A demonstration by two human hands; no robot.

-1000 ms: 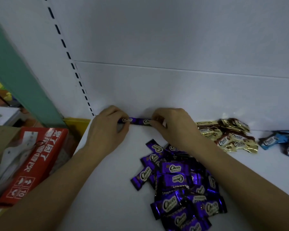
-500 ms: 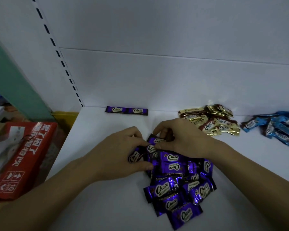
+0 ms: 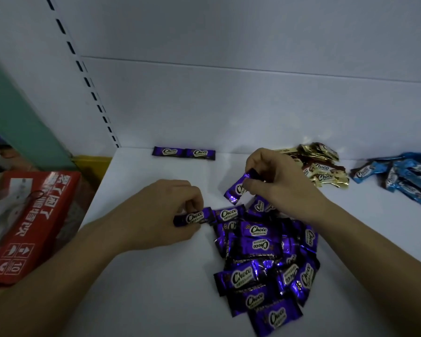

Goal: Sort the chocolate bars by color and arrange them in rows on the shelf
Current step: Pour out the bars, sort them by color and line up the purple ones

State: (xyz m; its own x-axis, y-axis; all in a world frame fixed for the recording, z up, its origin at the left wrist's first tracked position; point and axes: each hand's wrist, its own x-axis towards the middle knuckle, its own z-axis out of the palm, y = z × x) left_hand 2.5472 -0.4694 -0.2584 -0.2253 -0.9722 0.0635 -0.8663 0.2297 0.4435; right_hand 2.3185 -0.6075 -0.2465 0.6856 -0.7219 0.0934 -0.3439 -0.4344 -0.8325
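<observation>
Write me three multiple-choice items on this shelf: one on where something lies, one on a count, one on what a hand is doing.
1. Where does the gold pile lie?
A. Between the back row and the blue pile.
B. Left of the back row.
C. Stacked on the blue pile.

2. How many bars form the back row?
A. One.
B. Four.
C. Two.

3. What is the right hand doing?
A. Resting open and empty.
B. Pinching a purple bar.
C. Pressing on the blue pile.

Answers:
1 A: the gold sits right of the row and left of the blue.
2 C: two lie end to end.
3 B: it grips the wrapper.
</observation>
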